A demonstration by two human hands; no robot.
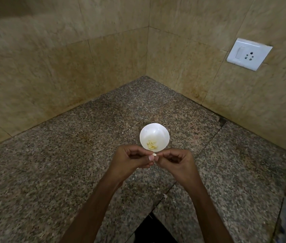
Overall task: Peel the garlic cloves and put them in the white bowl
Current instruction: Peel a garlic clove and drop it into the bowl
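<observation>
The left hand (130,159) and right hand (175,161) pinch a small pale garlic clove (154,154): probably light, firm, slippery; grip its ends.

White bowl (154,133) beyond hands, pale yellow garlic pieces (151,145) inside; speckled grey-brown granite counter (51,172) beneath; mottled beige wall tiles (68,58); white socket plate (249,53).

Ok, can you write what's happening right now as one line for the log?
step: peeling | left hand: pinches garlic clove | right hand: pinches same clove | white bowl: on counter, peeled cloves inside
</observation>
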